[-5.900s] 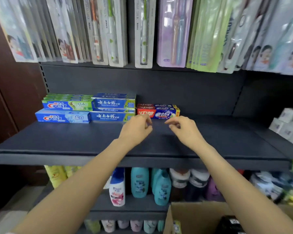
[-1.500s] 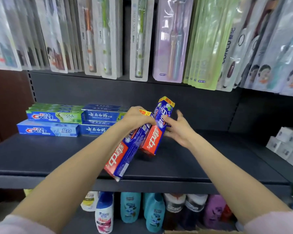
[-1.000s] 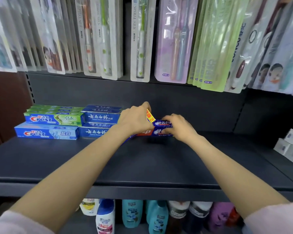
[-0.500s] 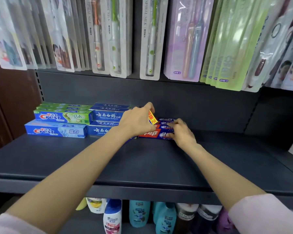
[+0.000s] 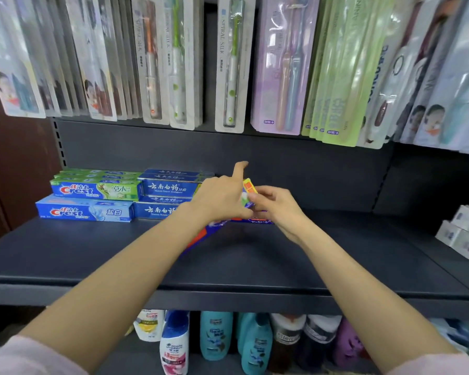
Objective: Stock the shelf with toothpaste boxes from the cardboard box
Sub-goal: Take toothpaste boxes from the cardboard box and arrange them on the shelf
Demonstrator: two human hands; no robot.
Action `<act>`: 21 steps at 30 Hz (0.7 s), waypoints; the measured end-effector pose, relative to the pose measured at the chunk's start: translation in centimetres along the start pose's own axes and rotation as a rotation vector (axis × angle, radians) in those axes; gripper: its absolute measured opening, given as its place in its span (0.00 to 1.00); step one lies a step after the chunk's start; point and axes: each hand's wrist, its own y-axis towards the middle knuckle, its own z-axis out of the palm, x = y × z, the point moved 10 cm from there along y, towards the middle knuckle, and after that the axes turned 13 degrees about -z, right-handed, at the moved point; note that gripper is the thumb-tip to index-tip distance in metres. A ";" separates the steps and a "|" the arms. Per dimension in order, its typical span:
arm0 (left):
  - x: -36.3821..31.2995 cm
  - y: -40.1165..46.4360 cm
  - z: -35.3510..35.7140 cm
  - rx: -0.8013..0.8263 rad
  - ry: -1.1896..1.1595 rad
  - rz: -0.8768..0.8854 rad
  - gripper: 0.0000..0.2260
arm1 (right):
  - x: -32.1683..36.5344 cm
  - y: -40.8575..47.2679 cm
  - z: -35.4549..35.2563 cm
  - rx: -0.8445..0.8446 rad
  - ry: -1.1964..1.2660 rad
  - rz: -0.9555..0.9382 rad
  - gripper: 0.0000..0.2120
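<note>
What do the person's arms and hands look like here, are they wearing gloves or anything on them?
No gloves: both the left hand and the right hand are bare, with no ring, watch or bracelet visible. The forearms are uncovered too. Pale pink sleeves are pushed up toward the elbows and show only at the bottom corners of the picture, one on each arm.

Flat dark grey metal shelf [image 5: 255, 269]; long blue-and-green cardboard Crest boxes [image 5: 92, 189]; deep blue cardboard boxes with white script [image 5: 167, 188]; red-and-blue cardboard toothpaste box with a yellow-orange end [image 5: 248, 189].
</note>
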 end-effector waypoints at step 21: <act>2.9 2.4 2.0 0.153 -0.027 -0.005 0.30 | 2.2 3.0 -0.7 0.250 -1.136 -0.188 0.23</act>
